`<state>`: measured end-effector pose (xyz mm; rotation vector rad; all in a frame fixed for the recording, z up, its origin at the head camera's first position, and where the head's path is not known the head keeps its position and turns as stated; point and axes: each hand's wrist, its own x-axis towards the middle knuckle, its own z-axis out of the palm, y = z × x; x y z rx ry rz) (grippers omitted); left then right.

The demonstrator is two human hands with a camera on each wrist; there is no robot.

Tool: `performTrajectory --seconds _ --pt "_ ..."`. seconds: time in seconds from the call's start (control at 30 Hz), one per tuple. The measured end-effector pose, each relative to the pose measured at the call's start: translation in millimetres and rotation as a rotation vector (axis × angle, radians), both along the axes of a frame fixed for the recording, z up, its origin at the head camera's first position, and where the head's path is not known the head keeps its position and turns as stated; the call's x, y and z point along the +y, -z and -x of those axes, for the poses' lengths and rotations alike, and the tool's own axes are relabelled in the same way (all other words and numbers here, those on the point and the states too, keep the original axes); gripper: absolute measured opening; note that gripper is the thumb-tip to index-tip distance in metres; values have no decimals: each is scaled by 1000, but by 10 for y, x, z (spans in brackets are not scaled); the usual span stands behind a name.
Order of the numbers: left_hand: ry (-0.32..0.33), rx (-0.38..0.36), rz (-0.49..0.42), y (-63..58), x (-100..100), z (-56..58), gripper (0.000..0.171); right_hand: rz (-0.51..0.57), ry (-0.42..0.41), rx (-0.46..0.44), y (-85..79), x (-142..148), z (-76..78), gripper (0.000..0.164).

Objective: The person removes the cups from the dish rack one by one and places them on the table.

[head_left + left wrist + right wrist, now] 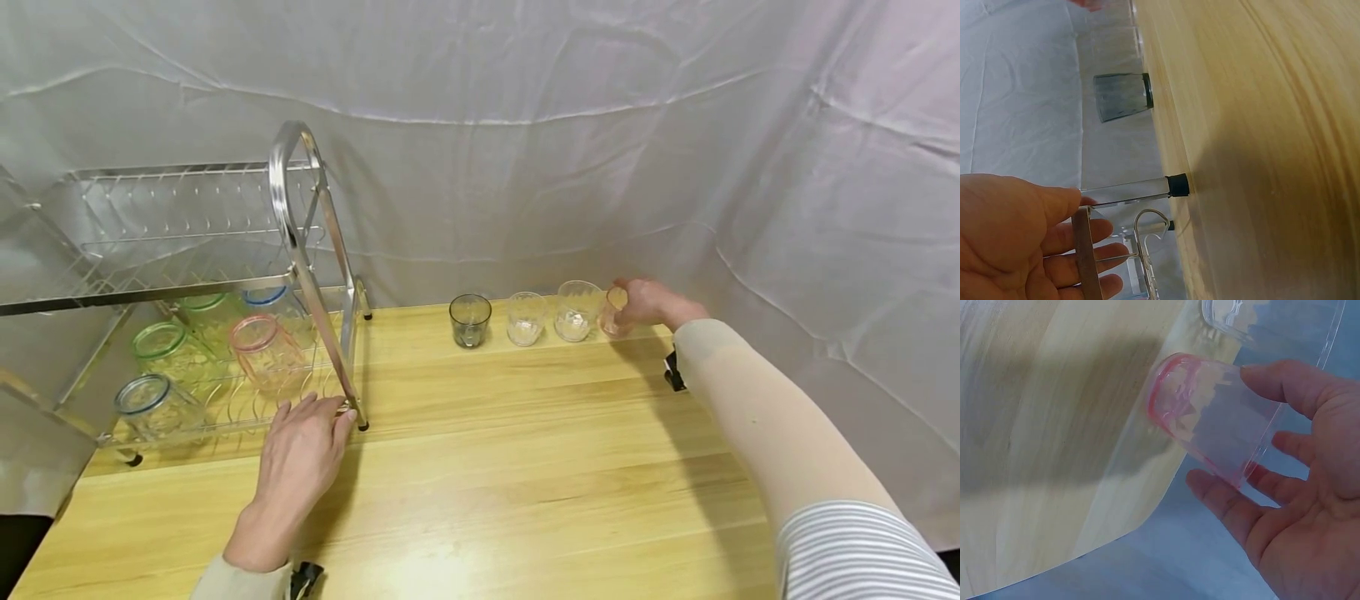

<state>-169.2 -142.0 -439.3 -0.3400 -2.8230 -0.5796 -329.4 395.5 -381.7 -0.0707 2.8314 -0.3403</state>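
Note:
My right hand (647, 302) is at the far right of a row of cups by the back edge. Thumb and fingers grip a clear pink cup (1210, 419) from both sides; its base is at the wooden table top (1054, 425). My left hand (303, 442) holds the lower front bar of a metal dish rack (330, 333) near its right front leg. In the left wrist view, the thumb lies against the rack's corner and the fingers curl behind the bar. Beside the pink cup stand two clear cups, a taller one (577, 312) and a shorter one (526, 319).
A dark grey cup (470, 322) stands at the row's left end. On the rack's lower tier, several tinted glasses lean upside down, including a green one (168, 354), a pink one (262, 350) and a blue-rimmed one (153, 404). Grey cloth (487, 192) hangs behind the table.

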Motion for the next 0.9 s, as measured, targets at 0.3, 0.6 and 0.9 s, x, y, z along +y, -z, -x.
performTrajectory --seconds 0.3,0.6,0.9 --pt "2 -13 -3 -7 2 -2 38 15 -6 8 43 36 22 86" --pt "4 -9 4 -14 2 18 37 7 1 1 39 43 47 88" --pt "-1 -34 8 -29 8 24 38 28 2 -8 15 44 4 88"
